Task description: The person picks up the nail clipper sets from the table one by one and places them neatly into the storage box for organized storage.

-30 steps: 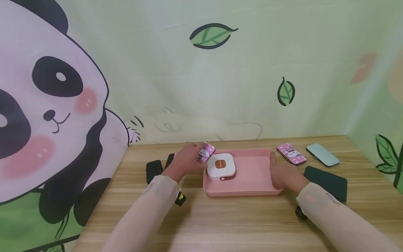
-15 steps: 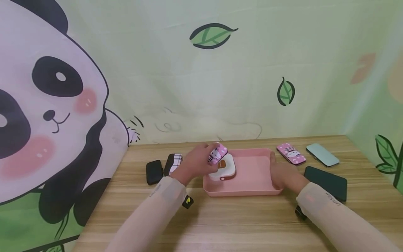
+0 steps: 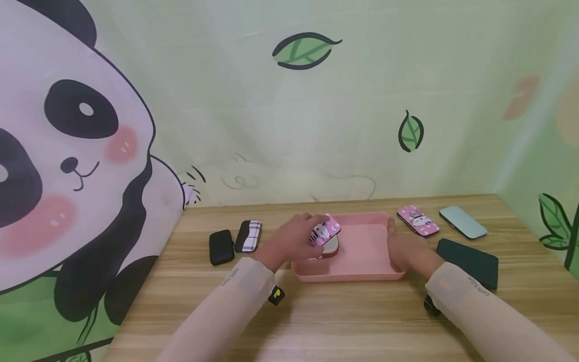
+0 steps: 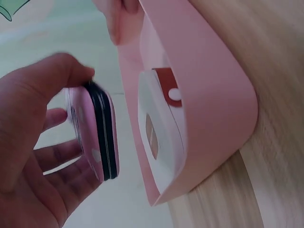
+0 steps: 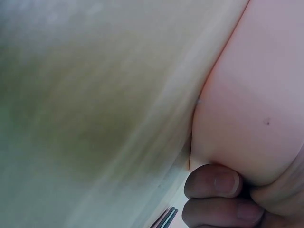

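My left hand (image 3: 291, 241) holds a small pink cartoon-print case (image 3: 326, 230) between thumb and fingers. In the left wrist view the case's dark edge (image 4: 105, 133) faces the camera, and a gap separates it from the white box. That white square box (image 4: 159, 133), with a brown label and brown strap, sits in the left part of the pink tray (image 3: 350, 277). From above, the hand and case hide most of the box. My right hand (image 3: 409, 251) grips the tray's right wall; in the right wrist view its curled fingers (image 5: 213, 183) lie against the pink side.
Left of the tray lie a black case (image 3: 221, 247) and a black-and-plaid case (image 3: 248, 236). To its right are another pink cartoon case (image 3: 418, 220), a pale blue case (image 3: 463, 222) and a larger dark green case (image 3: 470, 264). A printed cloth hangs behind the table.
My left hand has moved right with the pink case, from the tray's left edge to over the white box, uncovering the plaid case. My right hand stays on the tray.
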Demonstrator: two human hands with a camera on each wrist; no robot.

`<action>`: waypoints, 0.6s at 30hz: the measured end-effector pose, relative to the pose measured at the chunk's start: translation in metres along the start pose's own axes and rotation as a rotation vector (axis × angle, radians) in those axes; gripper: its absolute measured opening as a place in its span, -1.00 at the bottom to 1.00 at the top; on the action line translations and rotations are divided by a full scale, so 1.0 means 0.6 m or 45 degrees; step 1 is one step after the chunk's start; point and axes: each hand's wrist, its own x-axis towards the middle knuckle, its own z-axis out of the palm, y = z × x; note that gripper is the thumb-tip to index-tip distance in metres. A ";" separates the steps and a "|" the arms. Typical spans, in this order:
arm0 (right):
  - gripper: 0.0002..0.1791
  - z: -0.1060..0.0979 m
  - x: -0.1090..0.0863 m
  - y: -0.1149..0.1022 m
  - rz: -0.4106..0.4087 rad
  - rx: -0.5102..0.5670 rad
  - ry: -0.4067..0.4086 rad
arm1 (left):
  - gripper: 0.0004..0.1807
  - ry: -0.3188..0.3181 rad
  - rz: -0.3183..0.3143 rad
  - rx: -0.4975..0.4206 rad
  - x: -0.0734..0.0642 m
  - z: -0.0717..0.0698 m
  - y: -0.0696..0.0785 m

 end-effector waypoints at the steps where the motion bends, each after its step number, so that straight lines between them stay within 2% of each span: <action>1: -0.05 0.000 0.000 0.000 0.000 -0.003 0.002 | -0.14 -0.014 0.008 -0.021 0.000 0.001 0.003; 4: -0.05 0.002 0.002 0.002 0.004 -0.006 0.006 | -0.16 -0.048 0.056 -0.039 -0.002 0.005 0.010; 9: -0.04 0.006 0.004 0.005 0.009 0.011 0.001 | -0.23 -0.083 0.167 0.044 -0.007 0.008 0.018; 18: -0.02 0.007 0.006 0.007 0.012 -0.007 0.010 | -0.23 -0.152 0.229 0.027 -0.004 0.022 0.023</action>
